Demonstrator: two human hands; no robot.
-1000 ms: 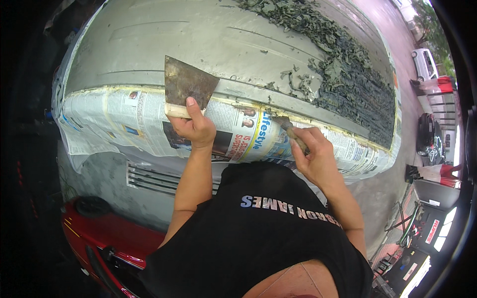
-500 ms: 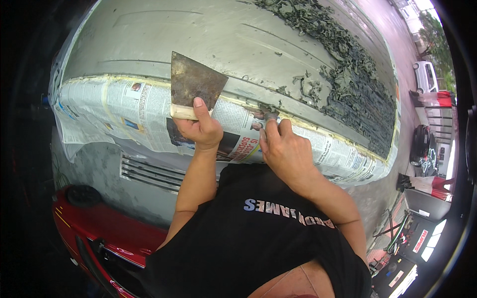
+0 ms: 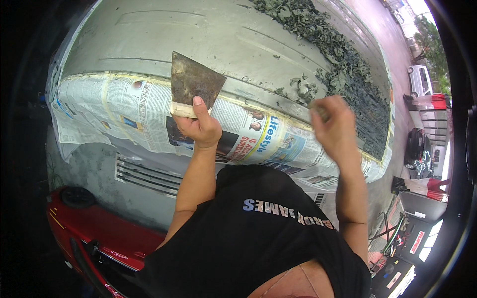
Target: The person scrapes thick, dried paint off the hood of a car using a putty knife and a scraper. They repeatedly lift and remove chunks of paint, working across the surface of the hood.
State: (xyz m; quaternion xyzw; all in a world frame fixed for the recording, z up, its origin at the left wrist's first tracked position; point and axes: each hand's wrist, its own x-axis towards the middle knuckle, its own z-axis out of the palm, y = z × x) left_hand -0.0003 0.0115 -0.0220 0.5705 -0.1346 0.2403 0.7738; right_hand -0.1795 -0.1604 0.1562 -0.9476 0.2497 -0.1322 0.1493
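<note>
My left hand (image 3: 201, 124) is wrapped round the pale handle of a broad, stained metal scraper (image 3: 195, 82), its thumb lying on the blade. The flat blade stands up over the newspaper-covered edge of a grey vehicle roof panel (image 3: 164, 42). My right hand (image 3: 338, 126) is closed, fingers curled in, over the panel's near edge towards the right. Something small and greyish shows at its fingertips, too blurred to name. Just beyond that hand lie crumpled flakes of peeled dark paint (image 3: 304, 89).
Taped newspaper (image 3: 238, 126) lines the near edge. Loose dark peelings (image 3: 343, 57) cover the panel's right part. A red car (image 3: 109, 233) stands at the lower left, a black tool cart (image 3: 412, 243) at the lower right. Farther right are a white van (image 3: 420, 81) and a black car (image 3: 418, 149).
My right hand has moved right along the panel's edge, from the newspaper border to near the peelings. My left hand and the scraper have hardly moved.
</note>
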